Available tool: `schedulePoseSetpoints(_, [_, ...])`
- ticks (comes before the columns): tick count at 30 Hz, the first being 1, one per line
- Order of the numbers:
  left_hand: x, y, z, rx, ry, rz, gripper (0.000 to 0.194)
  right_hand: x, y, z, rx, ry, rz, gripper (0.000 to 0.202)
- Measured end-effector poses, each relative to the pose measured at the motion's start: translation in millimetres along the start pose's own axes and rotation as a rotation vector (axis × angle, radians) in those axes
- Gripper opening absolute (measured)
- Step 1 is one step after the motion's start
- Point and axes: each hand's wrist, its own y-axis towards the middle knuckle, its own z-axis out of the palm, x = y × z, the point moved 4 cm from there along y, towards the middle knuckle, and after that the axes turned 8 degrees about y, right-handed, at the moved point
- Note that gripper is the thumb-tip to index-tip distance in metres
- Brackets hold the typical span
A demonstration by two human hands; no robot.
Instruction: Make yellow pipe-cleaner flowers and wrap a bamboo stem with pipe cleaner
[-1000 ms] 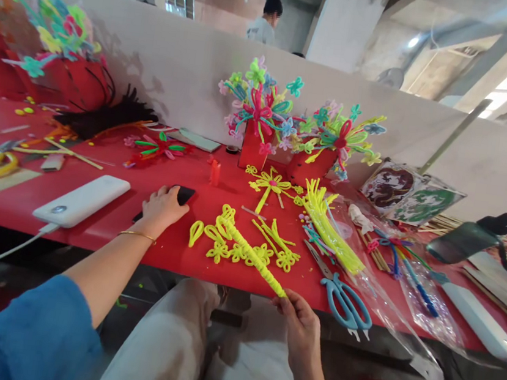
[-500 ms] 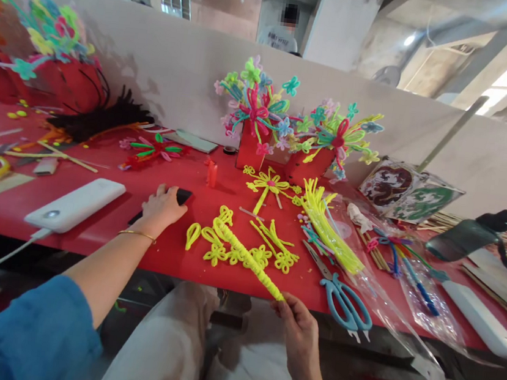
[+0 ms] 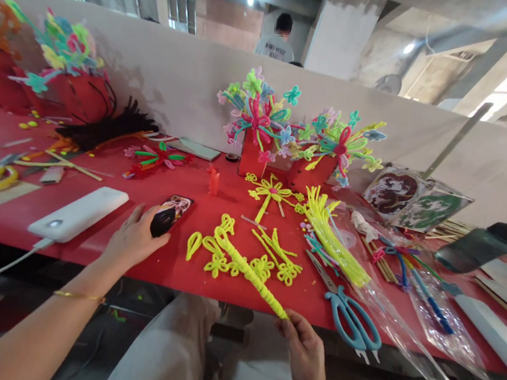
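My left hand (image 3: 136,238) is around the near end of a phone (image 3: 171,214), which lies on the red tabletop with its screen lit. The thumb is on the near side and the fingers are on the far side. In my right hand (image 3: 304,341) I pinch the lower end of a yellow pipe-cleaner stem (image 3: 254,279), wrapped in coils, which slants up and left over the table edge. Beneath and around it are yellow pipe-cleaner flowers (image 3: 262,268), a loose loop (image 3: 193,245) and a small bundle of yellow stems (image 3: 277,242).
Blue-handled scissors (image 3: 353,316) hang partly over the front edge. Yellow pipe cleaners (image 3: 335,237) lie in plastic beside them. A finished yellow flower (image 3: 272,191), red flower boxes (image 3: 314,170) and a red lighter-like object (image 3: 213,181) stand or lie behind. A white power bank (image 3: 79,213) is at left.
The phone's screen, dark before, is now lit. My left hand has drawn back toward me and left, showing more of the phone. My right hand still holds the yellow stem.
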Motion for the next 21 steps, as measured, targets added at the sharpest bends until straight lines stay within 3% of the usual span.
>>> schedulePoseSetpoints(9, [7, -12, 9.9, -0.113, -0.089, 0.035, 0.067, -6, 6, 3, 0.013, -0.010, -0.012, 0.041])
schedulePoseSetpoints(15, [12, -26, 10.4, -0.195, -0.127, 0.023, 0.063, 20, 12, -1, -0.115, -0.175, -0.104, 0.046])
schedulePoseSetpoints(21, [28, -53, 14.1, -0.318, -0.157, 0.104, 0.057, 41, 21, -4, -0.139, -0.308, -0.184, 0.045])
